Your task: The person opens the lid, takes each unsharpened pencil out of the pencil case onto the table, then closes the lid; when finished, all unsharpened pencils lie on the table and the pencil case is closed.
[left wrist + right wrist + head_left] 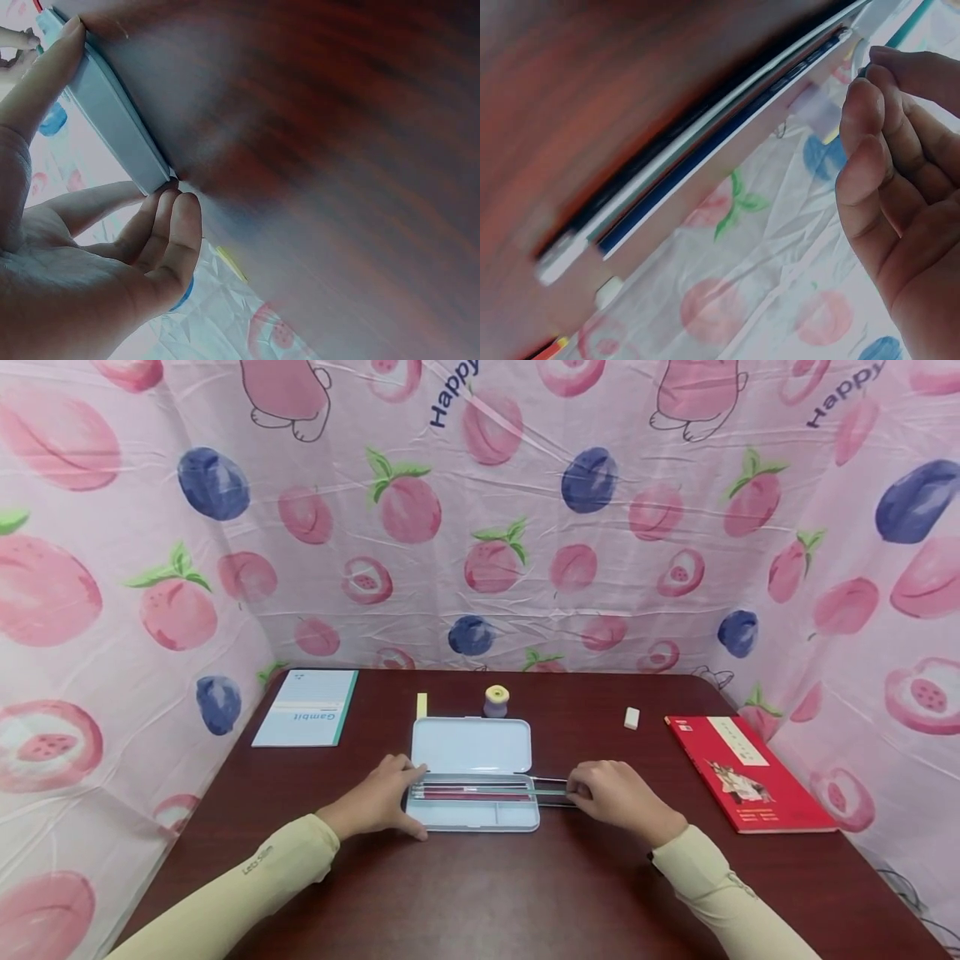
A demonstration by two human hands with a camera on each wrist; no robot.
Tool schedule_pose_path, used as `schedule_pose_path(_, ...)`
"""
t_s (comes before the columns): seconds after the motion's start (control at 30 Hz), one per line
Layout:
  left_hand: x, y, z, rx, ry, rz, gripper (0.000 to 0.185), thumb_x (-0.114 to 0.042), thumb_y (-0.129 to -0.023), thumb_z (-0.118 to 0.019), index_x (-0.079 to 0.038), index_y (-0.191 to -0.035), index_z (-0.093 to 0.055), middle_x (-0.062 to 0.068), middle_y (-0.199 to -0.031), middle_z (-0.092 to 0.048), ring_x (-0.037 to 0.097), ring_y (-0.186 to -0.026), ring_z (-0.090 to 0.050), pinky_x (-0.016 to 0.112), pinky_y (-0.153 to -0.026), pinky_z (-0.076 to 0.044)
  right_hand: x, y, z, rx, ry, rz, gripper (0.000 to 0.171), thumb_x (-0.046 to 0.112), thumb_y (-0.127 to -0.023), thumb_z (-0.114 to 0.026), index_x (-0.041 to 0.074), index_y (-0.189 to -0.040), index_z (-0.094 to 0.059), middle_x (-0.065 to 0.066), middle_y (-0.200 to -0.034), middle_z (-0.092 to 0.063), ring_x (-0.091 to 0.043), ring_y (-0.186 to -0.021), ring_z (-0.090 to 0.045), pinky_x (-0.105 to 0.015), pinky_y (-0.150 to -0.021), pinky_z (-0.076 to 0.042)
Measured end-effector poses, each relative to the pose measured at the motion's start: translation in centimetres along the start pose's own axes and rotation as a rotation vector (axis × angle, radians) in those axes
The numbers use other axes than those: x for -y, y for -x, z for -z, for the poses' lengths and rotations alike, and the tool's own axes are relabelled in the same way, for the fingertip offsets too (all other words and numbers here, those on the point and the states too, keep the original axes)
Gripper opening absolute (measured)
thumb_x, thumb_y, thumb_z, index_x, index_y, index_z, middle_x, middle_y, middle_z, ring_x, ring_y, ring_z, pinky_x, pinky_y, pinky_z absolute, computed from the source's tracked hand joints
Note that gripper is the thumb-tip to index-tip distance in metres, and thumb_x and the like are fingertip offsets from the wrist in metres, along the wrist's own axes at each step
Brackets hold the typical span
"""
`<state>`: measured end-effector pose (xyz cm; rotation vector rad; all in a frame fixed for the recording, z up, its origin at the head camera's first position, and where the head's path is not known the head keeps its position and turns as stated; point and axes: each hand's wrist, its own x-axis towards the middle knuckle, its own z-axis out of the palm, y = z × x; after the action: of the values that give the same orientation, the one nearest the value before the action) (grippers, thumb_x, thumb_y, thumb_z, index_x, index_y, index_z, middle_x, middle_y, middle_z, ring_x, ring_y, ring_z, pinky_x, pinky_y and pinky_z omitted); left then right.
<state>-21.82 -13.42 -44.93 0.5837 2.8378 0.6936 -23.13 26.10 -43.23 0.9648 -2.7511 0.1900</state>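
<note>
Counting across the tabletop [480,893], we find one pencil case [472,748], its lid laid back, in the middle between two hands. Beyond it stand one yellow strip [422,704], near the lid's far left corner, and one small purple-and-yellow pot [496,702]. One Gambit notebook [307,708] lies at the far left, one white eraser [632,718] at the right, and one red book [750,773] farther right.

Our left hand [378,797] holds the case's left end, its grip set wide, thumb at the near corner and fingertips at the hinge side. Our right hand [618,793] has its grip closed in a pinch on one green pencil [551,792], just past the case's right end.

At least two more pencils [724,154] jut out there beside it, one of them dark blue. Inside the case lies a bundle, a red pencil [472,797] among it, too tightly packed for us to count. The pinched end is mostly hidden by the fingers; only a dark bit shows in the right wrist view. That view is blurred along the nearest pencils, and the left wrist view cuts off most of the case. Both sleeves run out of the head view's lower edge.
</note>
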Motion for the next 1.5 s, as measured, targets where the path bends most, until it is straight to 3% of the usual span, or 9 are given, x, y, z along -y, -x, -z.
schedule_pose_path(0.27, 0.1, 0.0, -0.1, -0.002, -0.009, 0.013, 0.108, -0.042, -0.067, -0.103, -0.005, -0.156, -0.054, 0.013, -0.133, -0.060, 0.025, -0.121, -0.050, 0.042, -0.104, -0.054, -1.7, 2.3, 0.6, -0.038, -0.007, 0.005, 0.016, 0.012, -0.082, -0.089, 0.021, -0.084, -0.076, 0.012, -0.076, -0.067, 0.003, -0.065, -0.050, -0.023, -0.062, -0.052)
schedule_pose_path(0.67, -0.1, 0.1, -0.1, -0.004, -0.014, 0.014, 0.108, -0.042, -0.067, -0.103, -0.006, -0.156, -0.054, 0.011, -0.133, -0.060, 0.023, -0.120, -0.050, 0.042, -0.103, -0.054, -3.3, 5.1, 1.0, -0.002, -0.011, -0.054, 0.018, 0.015, -0.080, -0.092, 0.021, -0.086, -0.075, 0.014, -0.076, -0.066, 0.005, -0.066, -0.046, -0.022, -0.062, -0.050)
schedule_pose_path(1.5, -0.2, 0.1, 0.0, -0.005, -0.018, 0.000, 0.107, -0.042, -0.067, -0.103, -0.003, -0.155, -0.055, 0.013, -0.131, -0.061, 0.025, -0.119, -0.050, 0.042, -0.103, -0.053, -6.2, 8.2, 1.8, 0.039, -0.003, -0.145, 0.021, 0.020, -0.077, -0.094, 0.023, -0.086, -0.075, 0.015, -0.078, -0.068, 0.004, -0.069, -0.050, -0.024, -0.065, -0.053)
